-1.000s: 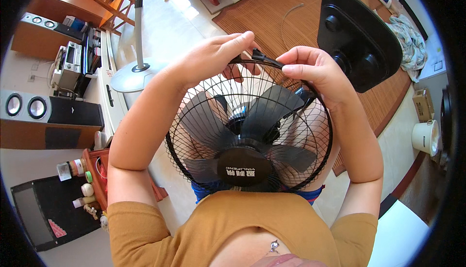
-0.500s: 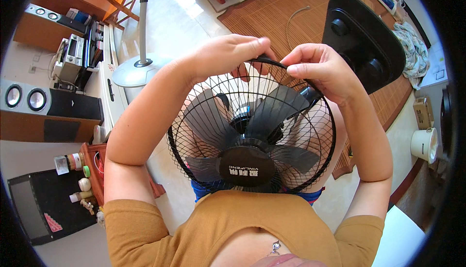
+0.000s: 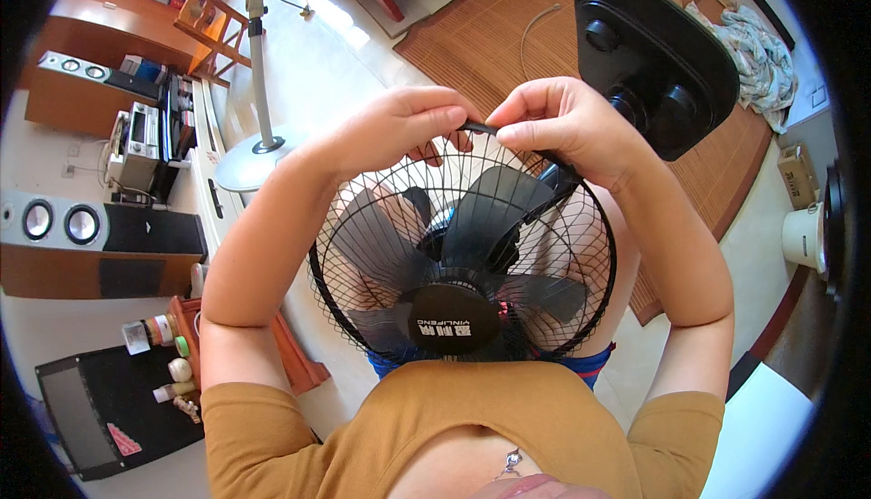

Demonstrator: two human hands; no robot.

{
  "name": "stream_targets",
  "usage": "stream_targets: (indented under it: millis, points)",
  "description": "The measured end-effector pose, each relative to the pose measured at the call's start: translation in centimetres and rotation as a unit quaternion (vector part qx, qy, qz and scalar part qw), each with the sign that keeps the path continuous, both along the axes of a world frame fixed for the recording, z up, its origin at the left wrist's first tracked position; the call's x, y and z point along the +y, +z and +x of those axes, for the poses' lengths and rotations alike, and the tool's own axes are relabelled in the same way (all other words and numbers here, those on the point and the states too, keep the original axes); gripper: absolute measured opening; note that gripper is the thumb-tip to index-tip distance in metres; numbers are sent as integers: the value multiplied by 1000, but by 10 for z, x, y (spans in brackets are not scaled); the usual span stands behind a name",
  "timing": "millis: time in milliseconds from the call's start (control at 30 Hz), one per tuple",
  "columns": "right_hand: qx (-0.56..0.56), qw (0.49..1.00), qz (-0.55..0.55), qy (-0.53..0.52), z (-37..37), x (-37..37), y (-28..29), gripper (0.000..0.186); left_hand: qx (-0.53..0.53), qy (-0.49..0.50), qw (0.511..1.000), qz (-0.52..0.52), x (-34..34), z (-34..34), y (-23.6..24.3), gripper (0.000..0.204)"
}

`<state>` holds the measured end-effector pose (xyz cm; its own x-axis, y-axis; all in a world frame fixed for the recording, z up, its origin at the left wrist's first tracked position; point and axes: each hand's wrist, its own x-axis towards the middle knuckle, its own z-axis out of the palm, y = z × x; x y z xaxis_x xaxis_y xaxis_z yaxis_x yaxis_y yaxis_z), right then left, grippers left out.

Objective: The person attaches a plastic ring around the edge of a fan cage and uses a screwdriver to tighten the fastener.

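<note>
An electric fan [image 3: 499, 218] rests against my torso and between my thighs, its black wire guard [image 3: 610, 254] ringing several dark blades. The round black hub cap [image 3: 449, 319] faces up near my shirt. At the far side of the guard, my left hand [image 3: 413, 127] pinches the black rim between thumb and fingers, some of them behind the wires. Close to its right, my right hand [image 3: 572, 132] holds the same rim with thumb and index finger. Beyond it, the fan's wide black base [image 3: 667, 54] tilts up with its underside and round feet showing.
A grey pole with a round silver base [image 3: 249, 165] stands at the far left, near a wooden chair [image 3: 213, 32]. Speakers [image 3: 100, 227] line the left wall. A brown mat [image 3: 490, 36] covers the floor ahead; a white bucket [image 3: 803, 236] sits at the right.
Both hands have shifted slightly left and nearer to me, still on the rim. The fan has tilted a little, and its base appears farther left and higher in view.
</note>
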<state>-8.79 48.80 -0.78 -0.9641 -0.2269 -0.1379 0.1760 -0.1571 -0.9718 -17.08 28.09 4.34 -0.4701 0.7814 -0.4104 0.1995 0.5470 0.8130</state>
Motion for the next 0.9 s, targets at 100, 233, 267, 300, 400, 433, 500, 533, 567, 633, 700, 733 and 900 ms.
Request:
stream_targets:
  millis: [100, 233, 267, 300, 400, 433, 500, 533, 567, 633, 700, 733, 900]
  points:
    - [11, 999, -30, -5, 5, -3, -3, 22, -5, 18, 1000, 20, -3, 1, -1, 31]
    - [45, 998, -44, -11, 7, -5, -6, 19, -5, 12, 1000, 25, -4, 2, 0, 36]
    - [40, 997, -64, -7, 7, -4, -6, 18, 32, 16, 999, 37, -1, 7, 3, 44]
    - [33, 997, -65, 3, 6, -2, -4, 18, 44, 31, 997, 49, 2, 8, 5, 49]
    - [44, 997, -62, 12, 3, 1, -6, 19, 21, 69, 997, 34, 4, 7, 6, 67]
    - [55, 996, -65, 15, 3, 0, -5, 18, 22, 74, 996, 33, 4, 10, 8, 71]
    - [63, 995, -74, 23, 3, -2, -6, 17, 6, 76, 995, 67, 0, 14, 9, 59]
    - [61, 995, -77, 28, 4, -2, -7, 16, 3, 48, 997, 64, 0, 13, 12, 61]
    - [60, 995, -71, 28, 3, -2, -7, 14, 1, 42, 997, 69, 1, 13, 13, 61]
    - [78, 995, -62, 23, 6, 0, -5, 14, -2, 20, 995, 94, 2, 14, 10, 63]
    - [87, 994, -61, 13, 7, 0, -5, 13, -7, 43, 995, 87, 2, 18, 12, 65]
    - [90, 994, -65, 15, 6, 0, -4, 13, -13, 57, 994, 88, 0, 19, 10, 65]
    - [98, 994, -34, 29, -1, -2, -5, 13, 56, 20, 998, 32, 1, 14, 19, 42]
